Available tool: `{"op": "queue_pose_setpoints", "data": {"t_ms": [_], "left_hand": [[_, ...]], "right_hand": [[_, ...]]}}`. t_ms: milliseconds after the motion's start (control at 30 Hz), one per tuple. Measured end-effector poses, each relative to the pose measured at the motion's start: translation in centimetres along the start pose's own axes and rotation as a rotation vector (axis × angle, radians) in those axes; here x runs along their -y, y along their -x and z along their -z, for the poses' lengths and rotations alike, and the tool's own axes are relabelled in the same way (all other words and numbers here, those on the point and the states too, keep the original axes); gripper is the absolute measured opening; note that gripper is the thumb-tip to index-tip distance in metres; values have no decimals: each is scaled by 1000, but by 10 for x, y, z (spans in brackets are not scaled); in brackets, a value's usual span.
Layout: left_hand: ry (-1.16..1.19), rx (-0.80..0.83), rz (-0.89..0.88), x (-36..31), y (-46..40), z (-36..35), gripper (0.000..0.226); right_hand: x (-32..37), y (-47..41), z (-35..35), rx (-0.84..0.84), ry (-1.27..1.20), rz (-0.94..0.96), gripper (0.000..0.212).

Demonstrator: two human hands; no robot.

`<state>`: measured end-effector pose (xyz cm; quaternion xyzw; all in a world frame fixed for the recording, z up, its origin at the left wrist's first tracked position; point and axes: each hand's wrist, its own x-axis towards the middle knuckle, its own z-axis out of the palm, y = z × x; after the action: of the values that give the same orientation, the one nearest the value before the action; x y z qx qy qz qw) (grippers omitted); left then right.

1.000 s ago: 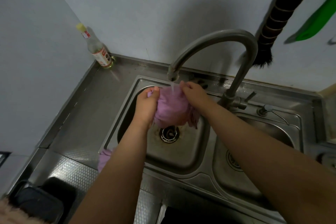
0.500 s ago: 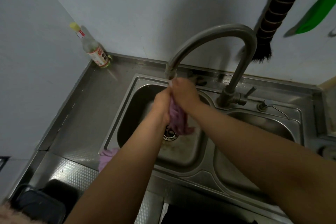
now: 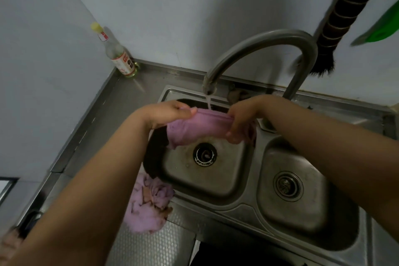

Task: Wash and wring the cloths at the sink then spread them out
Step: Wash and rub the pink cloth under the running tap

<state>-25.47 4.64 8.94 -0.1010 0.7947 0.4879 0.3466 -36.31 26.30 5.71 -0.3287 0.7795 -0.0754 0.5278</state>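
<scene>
Left edge of second purple cloth [image 3: 149, 207] on the counter hidden under left forearm; near end of pink cloth [image 3: 194, 127] swallowed inside left hand [image 3: 166, 112], far end inside right hand [image 3: 239, 121], fingertips of both buried in the fabric. Faucet [image 3: 269, 43] base and handle blocked by right forearm, green item [image 3: 384, 28] on wall cut by right edge, hanging brush [image 3: 336, 21] top clipped by upper edge. Bottle [image 3: 117, 54] label too small to read; dark bin [image 3: 30, 220] at lower left mostly cut off and blurred; brownish scrap [image 3: 236, 95] behind the sink rim too dim to identify.
</scene>
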Motion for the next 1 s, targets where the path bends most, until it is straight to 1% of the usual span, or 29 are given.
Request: {"op": "queue_pose_setpoints", "data": {"t_ms": [67, 133, 200, 233, 300, 333, 367, 433, 500, 533, 600, 633, 667, 700, 733, 767, 800, 833, 867, 900, 933, 1000], "left_hand": [[300, -58, -41, 8, -2, -2, 44], [559, -163, -53, 18, -9, -8, 48], [694, -281, -56, 21, -18, -18, 57], [735, -342, -46, 21, -25, -23, 60], [842, -429, -20, 15, -39, -35, 64], [908, -466, -2, 8, -43, -41, 63], [979, -491, 26, 1, -47, -46, 61], [1116, -488, 61, -13, -58, -57, 56], [1175, -543, 88, -27, -63, -70, 49], [1194, -578, 86, -31, -64, -77, 46], [1231, -586, 116, -33, -69, -87, 37], [1220, -607, 141, -31, -72, -86, 32], [1221, -643, 161, -28, -74, -82, 27], [1199, -673, 161, -26, -73, -78, 26], [1199, -673, 153, -24, -72, -73, 28], [1219, -632, 131, -23, -71, -72, 31], [1214, -596, 137, -29, -66, -75, 34], [1193, -550, 166, -34, -63, -79, 36], [1194, -486, 189, -41, -59, -86, 37], [1216, -441, 206, -43, -60, -90, 36], [1244, -435, 213, -43, -60, -90, 32], [1282, -502, 181, -38, -59, -79, 28]], "right_hand": [[-10, 2, 5, -77, -142, 53, 20], [-19, 3, 8, -196, -261, 103, 18], [-17, 0, 3, -385, -399, 137, 29], [-13, -1, 0, -490, -517, 150, 33], [4, -2, -8, -647, -731, 186, 32], [16, -4, -13, -704, -763, 200, 32], [28, -6, -18, -753, -741, 204, 35], [52, -15, -28, -810, -646, 180, 45], [66, -21, -31, -890, -608, 160, 50], [67, -24, -28, -941, -589, 134, 44], [63, -28, -18, -1031, -560, 81, 22], [63, -29, -18, -1053, -555, 53, 20], [66, -30, -24, -1052, -560, 58, 24], [72, -31, -33, -1038, -571, 89, 33], [78, -30, -42, -1013, -557, 117, 42], [82, -27, -47, -1003, -520, 125, 47], [80, -26, -44, -1015, -479, 97, 46], [72, -27, -35, -1041, -451, 49, 39], [63, -24, -23, -1065, -441, -5, 32], [55, -22, -14, -1072, -447, -46, 30], [54, -19, -13, -1073, -435, -54, 30], [67, -17, -33, -1098, -362, 25, 39]]}}
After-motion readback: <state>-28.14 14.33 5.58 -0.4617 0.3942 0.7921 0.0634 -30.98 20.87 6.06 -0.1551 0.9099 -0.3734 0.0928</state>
